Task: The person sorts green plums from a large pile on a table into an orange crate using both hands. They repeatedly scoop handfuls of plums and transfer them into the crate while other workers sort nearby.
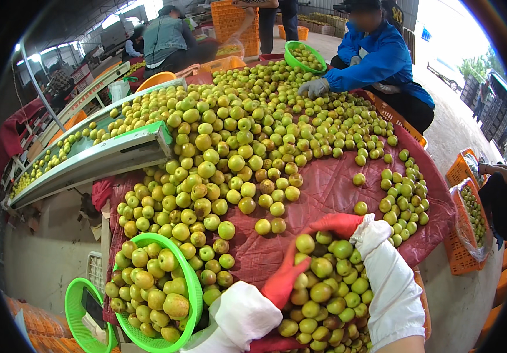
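My left hand (284,283), in a red glove, lies along the left side of a near heap of yellow-green jujubes (330,288). Its fingers are stretched out and touch the fruit. My right hand (337,223), gloved in red too, reaches across the far side of that heap, fingers extended toward the left hand. Jujubes fill the space between both hands, and some show brown patches. White sleeves cover my forearms. What holds the near heap is mostly hidden under fruit. Beyond my hands, a large pile of jujubes (230,141) spreads over a dark red sheet (330,182).
A green basket (197,288) full of jujubes stands at left, beside another green basket (71,306). A sorting chute (106,154) meets the pile. Across the table, a person in blue (377,59) rests a gloved hand on fruit near a green basket (289,56). Orange crates (459,241) stand right.
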Available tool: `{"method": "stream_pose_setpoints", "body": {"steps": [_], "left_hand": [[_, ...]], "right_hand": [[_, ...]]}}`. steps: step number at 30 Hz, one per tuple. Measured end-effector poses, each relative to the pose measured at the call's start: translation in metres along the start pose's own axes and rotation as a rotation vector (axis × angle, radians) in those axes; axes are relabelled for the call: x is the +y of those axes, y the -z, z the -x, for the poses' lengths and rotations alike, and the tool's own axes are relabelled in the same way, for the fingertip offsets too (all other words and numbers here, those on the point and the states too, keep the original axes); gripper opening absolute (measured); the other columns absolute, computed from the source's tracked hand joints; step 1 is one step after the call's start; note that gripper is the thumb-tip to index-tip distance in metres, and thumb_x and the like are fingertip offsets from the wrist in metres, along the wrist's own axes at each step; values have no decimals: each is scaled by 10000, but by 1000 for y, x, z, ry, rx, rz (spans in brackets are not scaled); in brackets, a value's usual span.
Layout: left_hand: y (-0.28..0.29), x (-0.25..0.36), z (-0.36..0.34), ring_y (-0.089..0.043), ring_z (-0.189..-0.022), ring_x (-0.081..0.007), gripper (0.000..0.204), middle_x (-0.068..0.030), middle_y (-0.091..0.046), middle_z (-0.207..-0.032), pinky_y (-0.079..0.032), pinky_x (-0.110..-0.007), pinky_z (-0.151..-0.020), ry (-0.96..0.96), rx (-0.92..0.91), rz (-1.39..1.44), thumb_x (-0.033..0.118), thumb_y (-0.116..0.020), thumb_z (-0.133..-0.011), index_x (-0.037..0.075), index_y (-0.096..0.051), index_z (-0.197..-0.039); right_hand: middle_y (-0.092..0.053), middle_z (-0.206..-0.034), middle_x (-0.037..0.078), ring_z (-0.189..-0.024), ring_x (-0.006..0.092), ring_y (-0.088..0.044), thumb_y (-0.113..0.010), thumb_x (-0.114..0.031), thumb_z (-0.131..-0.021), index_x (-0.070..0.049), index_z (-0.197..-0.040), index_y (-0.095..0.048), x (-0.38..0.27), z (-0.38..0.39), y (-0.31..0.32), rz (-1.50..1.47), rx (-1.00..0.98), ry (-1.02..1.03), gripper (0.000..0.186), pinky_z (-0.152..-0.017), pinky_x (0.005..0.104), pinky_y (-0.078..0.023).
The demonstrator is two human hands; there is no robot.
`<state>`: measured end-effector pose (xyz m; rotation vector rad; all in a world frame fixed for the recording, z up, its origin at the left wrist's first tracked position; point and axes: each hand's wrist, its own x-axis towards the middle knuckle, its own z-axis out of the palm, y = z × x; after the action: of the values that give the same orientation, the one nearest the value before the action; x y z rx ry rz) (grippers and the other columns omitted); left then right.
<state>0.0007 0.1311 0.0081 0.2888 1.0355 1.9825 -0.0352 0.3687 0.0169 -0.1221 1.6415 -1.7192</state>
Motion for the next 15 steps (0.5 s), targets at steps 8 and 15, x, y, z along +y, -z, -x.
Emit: {"method": "stream_pose_setpoints", "body": {"steps": [8,15], "left_hand": [[-25,2,16,-57,-1464,-218,912,-123,-25,-1603,-122,-340,-1173,276,-504,-364,462,-502,-972,124,139,-1526],[-39,23,32,-254,-1420,-199,718,-103,-284,-1551,-234,-332,-1142,576,-604,-406,409,-514,-980,163,-145,-1544]], "right_hand": [[-645,-1212,140,-1161,251,-581,-458,-146,-986,12,-1273,-574,47,76,8,497,-61,149,347,-1022,346,-429],[-666,-1170,133,-1091,202,-611,-522,-196,-963,61,-1166,-643,-1,117,-57,-58,6,-264,349,-1001,316,-443]]}}
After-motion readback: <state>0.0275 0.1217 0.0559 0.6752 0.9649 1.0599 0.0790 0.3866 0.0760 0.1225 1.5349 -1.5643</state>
